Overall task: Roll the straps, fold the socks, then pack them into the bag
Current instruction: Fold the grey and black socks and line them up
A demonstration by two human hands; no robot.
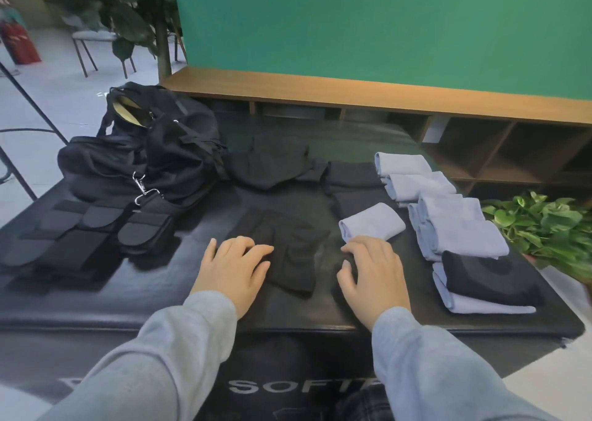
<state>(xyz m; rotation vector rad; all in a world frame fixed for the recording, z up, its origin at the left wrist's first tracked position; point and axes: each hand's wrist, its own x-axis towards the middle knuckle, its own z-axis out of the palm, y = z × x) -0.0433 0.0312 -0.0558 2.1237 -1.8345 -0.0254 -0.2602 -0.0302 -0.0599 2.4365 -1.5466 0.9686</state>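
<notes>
A black sock [290,254] lies flat on the black padded table [179,295], right in front of me. My left hand [232,268] rests on the sock's left edge with its fingers bent down onto the fabric. My right hand [371,271] presses the table just right of the sock, its fingertips touching a folded light blue sock [371,222]. The black bag [150,151] sits at the back left with its top open. Flat black straps [93,235] lie in front of the bag.
Several folded light blue socks [448,215] line the right side, one pair [480,287] topped by a black sock. More black socks [275,161] lie at the back middle. A green potted plant [541,228] stands off the right edge. A wooden shelf [480,145] runs behind.
</notes>
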